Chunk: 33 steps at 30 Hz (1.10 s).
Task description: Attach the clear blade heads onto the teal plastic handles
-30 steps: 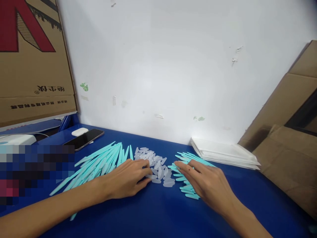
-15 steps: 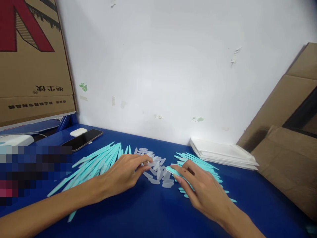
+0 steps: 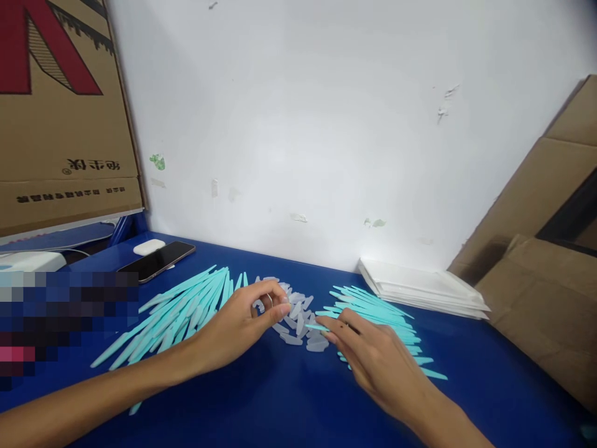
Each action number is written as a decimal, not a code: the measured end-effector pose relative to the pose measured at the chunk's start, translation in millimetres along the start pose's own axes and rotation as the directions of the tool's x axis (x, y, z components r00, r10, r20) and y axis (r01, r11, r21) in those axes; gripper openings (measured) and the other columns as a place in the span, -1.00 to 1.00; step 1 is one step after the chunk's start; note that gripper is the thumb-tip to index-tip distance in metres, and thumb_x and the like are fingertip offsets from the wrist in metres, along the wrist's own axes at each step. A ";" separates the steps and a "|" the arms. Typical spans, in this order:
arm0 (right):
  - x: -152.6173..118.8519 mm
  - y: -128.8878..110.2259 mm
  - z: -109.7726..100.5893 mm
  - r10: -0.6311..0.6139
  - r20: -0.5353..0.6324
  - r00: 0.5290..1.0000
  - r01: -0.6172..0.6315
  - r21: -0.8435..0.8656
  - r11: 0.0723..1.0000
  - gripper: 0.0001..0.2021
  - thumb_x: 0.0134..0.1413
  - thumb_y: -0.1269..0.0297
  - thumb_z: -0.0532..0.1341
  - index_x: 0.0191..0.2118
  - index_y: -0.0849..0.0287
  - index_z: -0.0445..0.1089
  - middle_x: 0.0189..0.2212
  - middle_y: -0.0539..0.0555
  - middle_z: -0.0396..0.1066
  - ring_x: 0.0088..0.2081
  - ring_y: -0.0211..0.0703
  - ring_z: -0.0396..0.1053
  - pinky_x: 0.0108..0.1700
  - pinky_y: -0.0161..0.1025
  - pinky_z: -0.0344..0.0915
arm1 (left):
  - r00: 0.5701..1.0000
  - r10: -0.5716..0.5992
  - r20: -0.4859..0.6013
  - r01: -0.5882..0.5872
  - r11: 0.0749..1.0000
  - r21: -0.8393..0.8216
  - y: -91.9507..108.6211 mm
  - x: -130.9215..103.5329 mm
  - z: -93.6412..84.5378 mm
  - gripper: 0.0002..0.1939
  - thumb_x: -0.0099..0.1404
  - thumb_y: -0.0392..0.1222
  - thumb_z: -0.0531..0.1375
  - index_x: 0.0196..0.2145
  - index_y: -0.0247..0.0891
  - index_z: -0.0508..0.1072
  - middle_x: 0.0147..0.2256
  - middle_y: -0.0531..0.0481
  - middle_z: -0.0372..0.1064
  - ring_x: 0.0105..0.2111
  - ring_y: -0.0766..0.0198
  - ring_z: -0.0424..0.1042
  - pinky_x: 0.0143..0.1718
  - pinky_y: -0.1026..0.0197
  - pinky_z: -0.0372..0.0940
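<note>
My left hand [image 3: 256,309] hovers at the left of a heap of clear blade caps [image 3: 298,316], its thumb and forefinger pinched on what looks like one small cap, mostly hidden by the fingertips. In my right hand [image 3: 366,342] is a turquoise eyebrow razor [image 3: 316,327], gripped between thumb and fingers, its thin end pointing left toward the caps. Under and behind that hand lie several loose turquoise razors [image 3: 377,306], spread out side by side. A larger pile of turquoise razors [image 3: 180,314] fans out behind my left forearm.
A phone [image 3: 161,261] and a white case [image 3: 149,247] lie at the back left of the blue table [image 3: 280,398]. White trays [image 3: 422,286] are stacked against the wall. Cardboard boxes [image 3: 65,137] stand at left, and brown cardboard [image 3: 541,298] leans at right.
The fingers of my left hand have curled more, with the hand slightly raised. The turquoise piece at my right fingertips now shows as a thinner sliver, and the fingers sit slightly lower.
</note>
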State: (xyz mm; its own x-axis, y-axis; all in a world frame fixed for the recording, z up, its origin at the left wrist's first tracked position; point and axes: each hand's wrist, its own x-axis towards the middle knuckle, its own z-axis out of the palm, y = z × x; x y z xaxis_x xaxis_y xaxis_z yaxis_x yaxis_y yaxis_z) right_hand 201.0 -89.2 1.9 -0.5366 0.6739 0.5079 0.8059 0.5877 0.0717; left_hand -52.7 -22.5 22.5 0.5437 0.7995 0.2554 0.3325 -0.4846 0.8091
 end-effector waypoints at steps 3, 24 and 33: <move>-0.2 -2.0 1.0 0.022 0.029 0.999 -0.022 0.033 0.999 -0.70 0.51 0.27 -0.06 0.19 0.07 0.27 -0.26 0.04 0.35 -0.46 -0.19 0.28 -0.46 -0.24 0.09 | 0.999 -0.042 0.022 0.046 0.984 -0.170 -0.6 0.0 1.3 -0.70 0.38 0.10 0.20 -0.27 -0.21 0.46 -0.39 0.07 0.35 -0.42 0.31 0.37 -0.55 0.34 0.17; 1.3 -6.0 6.6 0.100 -0.091 0.991 -0.077 0.226 0.971 -0.73 0.46 0.31 0.05 0.15 0.07 0.36 -0.23 0.08 0.38 -0.37 -0.19 0.41 -0.38 -0.26 0.31 | 0.981 -0.087 0.173 0.149 0.908 -0.391 1.7 -3.3 3.7 -0.68 0.34 0.06 0.27 -0.23 -0.30 0.44 -0.22 -0.13 0.58 -0.30 0.15 0.60 -0.63 0.39 0.11; -0.6 -16.7 14.2 0.100 -0.198 0.975 -0.039 0.293 0.955 -0.61 0.40 0.30 0.18 0.28 0.05 0.26 -0.29 0.05 0.44 -0.34 -0.18 0.43 -0.36 -0.30 0.35 | 0.987 -0.009 0.159 0.024 0.996 -0.091 2.8 -11.1 13.7 -0.70 0.41 0.04 0.20 -0.27 -0.22 0.62 -0.46 0.02 0.51 -0.46 0.31 0.49 -0.43 0.32 0.29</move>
State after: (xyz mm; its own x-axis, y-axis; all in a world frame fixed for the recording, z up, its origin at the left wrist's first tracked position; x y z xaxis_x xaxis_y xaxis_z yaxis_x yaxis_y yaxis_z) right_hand 184.3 -93.1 -11.8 -0.3930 0.6273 0.6724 0.7173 0.6666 -0.2027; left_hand -47.2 -37.6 14.6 0.6561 0.7374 0.1607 0.2738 -0.4310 0.8598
